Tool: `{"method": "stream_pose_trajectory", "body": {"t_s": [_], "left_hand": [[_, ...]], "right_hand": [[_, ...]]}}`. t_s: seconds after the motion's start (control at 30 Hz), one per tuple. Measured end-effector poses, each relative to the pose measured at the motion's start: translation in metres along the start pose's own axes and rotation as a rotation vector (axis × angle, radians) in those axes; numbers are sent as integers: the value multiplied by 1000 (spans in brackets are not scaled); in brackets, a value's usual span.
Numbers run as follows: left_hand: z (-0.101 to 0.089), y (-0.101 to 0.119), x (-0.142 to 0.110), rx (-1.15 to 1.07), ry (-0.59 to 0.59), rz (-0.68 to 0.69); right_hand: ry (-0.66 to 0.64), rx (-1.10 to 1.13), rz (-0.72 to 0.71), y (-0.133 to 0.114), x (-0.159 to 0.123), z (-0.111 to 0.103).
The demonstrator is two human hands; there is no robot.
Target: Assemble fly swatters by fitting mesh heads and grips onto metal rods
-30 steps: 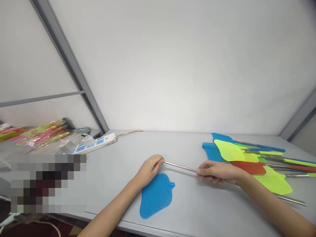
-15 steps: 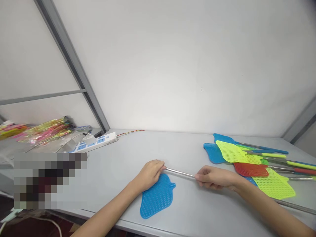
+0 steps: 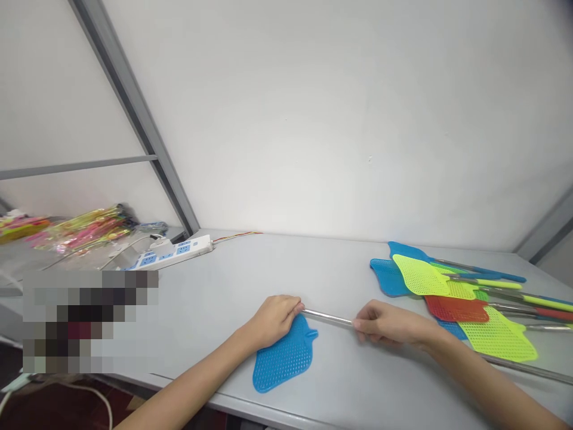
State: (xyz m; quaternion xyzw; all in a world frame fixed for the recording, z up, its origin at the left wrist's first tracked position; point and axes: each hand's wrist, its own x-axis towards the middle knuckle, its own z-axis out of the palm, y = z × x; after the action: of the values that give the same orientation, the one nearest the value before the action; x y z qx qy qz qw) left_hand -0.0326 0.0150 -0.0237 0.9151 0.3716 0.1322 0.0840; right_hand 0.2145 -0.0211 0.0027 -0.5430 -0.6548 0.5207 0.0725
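Left hand (image 3: 278, 319): closed, thumb and fingers pinching the left end of a thin metal rod (image 3: 329, 317).
Right hand (image 3: 388, 323): fingers curled round the same rod farther right, a bare stretch showing between the two hands.
Wrapped bundles (image 3: 89, 230): pink and yellow, in clear plastic, at the far left; a pixelated patch hides what lies below them.
Power strip (image 3: 172, 254): white with blue sockets, back left, a plug seated in it, red and yellow wires (image 3: 237, 235) at its right end; well apart from the hands.
Blue swatter head (image 3: 284, 361): flat near the front edge of the worktop (image 3: 344, 388), its stub pointing right; the left hand covers its upper left part.
Metal rod: runs from the left hand above the stub, sloping down to the right; the right forearm (image 3: 483, 379) blocks the view beyond the fingers.
Swatter pile (image 3: 456, 309): blue, lime, green and red heads overlapping, handles to the right, just beyond that forearm.
Lower metal length (image 3: 532, 369): emerges past the forearm, in line with the rod; whether they join cannot be told.
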Motion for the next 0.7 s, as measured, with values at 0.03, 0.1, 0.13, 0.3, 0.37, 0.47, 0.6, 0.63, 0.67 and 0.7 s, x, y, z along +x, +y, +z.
{"method": "stream_pose_trajectory", "body": {"t_s": [0.03,0.1,0.13,0.3,0.37,0.47,0.6,0.63,0.67,0.7], "left_hand": [[1,2,0,-6,-13,11],[3,7,0,-18,-31,31],[3,9,0,-25,-33,37],[1,10,3,-65,-14,31],[-1,9,5,-78,2,26],[-5,10,6,-102,33,14],[-12,12,5,-122,52,4],[-14,13,5,-112,50,8],[-15,13,4,-96,49,14],[-16,13,4,-74,47,26]], "right_hand": [[-1,4,1,0,1,3],[-30,56,11,-1,3,10],[-54,97,16,-1,4,13],[-145,256,32,-1,7,16],[-163,297,24,-1,7,15],[-183,357,4,-1,7,12],[-238,420,-14,0,7,11],[-248,432,-12,0,6,11],[-253,441,-10,0,6,11],[-254,448,-6,0,6,11]]}}
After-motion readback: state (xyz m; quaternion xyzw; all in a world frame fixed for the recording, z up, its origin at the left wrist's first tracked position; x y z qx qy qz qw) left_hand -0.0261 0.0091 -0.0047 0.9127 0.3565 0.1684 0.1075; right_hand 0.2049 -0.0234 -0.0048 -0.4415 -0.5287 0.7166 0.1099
